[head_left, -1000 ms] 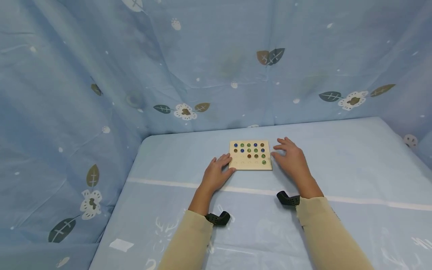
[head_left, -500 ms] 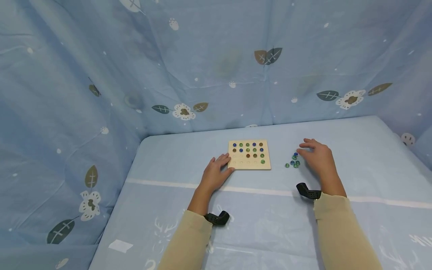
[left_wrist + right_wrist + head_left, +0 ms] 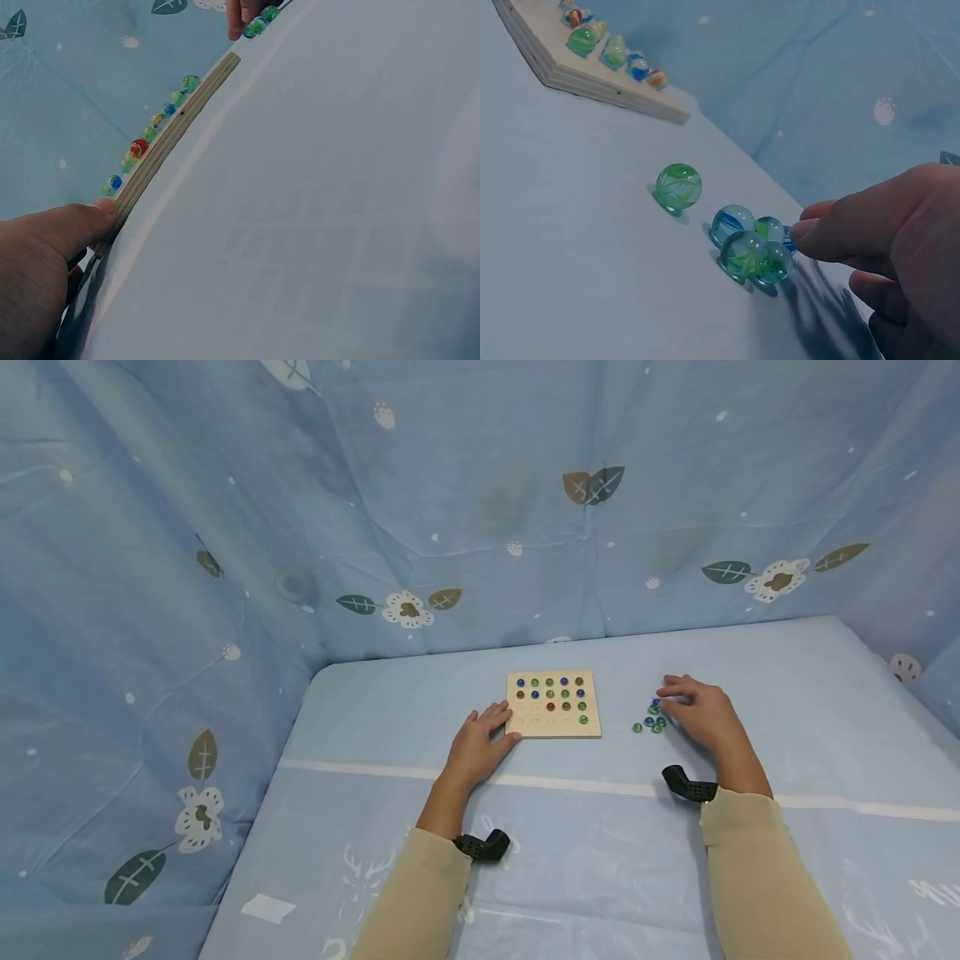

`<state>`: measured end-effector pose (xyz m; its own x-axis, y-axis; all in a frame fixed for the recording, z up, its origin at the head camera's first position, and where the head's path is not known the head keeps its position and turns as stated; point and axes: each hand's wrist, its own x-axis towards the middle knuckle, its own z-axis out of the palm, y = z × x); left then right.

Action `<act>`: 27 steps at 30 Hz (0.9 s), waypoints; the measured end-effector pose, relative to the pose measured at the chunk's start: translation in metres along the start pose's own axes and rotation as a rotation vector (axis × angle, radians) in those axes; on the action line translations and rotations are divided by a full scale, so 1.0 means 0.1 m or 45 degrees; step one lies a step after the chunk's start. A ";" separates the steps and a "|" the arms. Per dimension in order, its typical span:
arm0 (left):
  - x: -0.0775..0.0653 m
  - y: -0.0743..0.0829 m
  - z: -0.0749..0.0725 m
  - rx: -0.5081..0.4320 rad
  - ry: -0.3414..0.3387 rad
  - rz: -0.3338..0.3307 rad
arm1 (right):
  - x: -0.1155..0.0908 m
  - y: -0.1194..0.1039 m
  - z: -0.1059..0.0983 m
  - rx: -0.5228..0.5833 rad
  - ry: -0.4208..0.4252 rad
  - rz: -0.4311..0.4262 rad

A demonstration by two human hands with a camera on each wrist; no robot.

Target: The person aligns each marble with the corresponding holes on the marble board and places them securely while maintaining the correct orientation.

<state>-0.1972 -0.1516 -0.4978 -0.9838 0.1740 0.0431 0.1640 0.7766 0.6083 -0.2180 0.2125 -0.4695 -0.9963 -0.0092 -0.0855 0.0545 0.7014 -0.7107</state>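
Note:
A pale wooden board (image 3: 552,728) with rows of shallow hollows lies flat on the table. Blue, green and reddish glass marbles fill its two far rows and part of the nearer ones. My left hand (image 3: 477,747) holds the board's left end, thumb at the front edge and fingers on the left side. To the right of the board, a small cluster of loose green and blue marbles (image 3: 744,253) rests on the cloth. My right hand (image 3: 701,714) pinches a blue marble (image 3: 788,238) at the cluster's far side; the thumb partly hides it.
One green marble (image 3: 679,186) sits apart, between board and cluster. A light blue cloth (image 3: 570,860) with a white stripe covers the table. Patterned blue fabric (image 3: 480,510) hangs behind and at the left. A white patch (image 3: 268,907) shows at the front left.
My right hand has moved right from the board's edge to the loose marbles, and its finger and thumb have drawn together at the blue one. My left hand stays on the board.

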 end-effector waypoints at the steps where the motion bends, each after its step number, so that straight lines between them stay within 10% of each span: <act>1: 0.00 0.00 0.00 0.001 0.000 0.000 | 0.00 0.00 0.00 -0.004 -0.007 -0.007; 27: 0.01 0.00 -0.02 -0.008 -0.011 -0.005 | 0.03 0.03 0.08 -0.079 -0.003 -0.039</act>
<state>-0.1980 -0.1522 -0.4961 -0.9838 0.1760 0.0334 0.1592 0.7734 0.6135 -0.2203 0.2087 -0.4774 -0.9972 -0.0332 -0.0663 0.0197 0.7436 -0.6683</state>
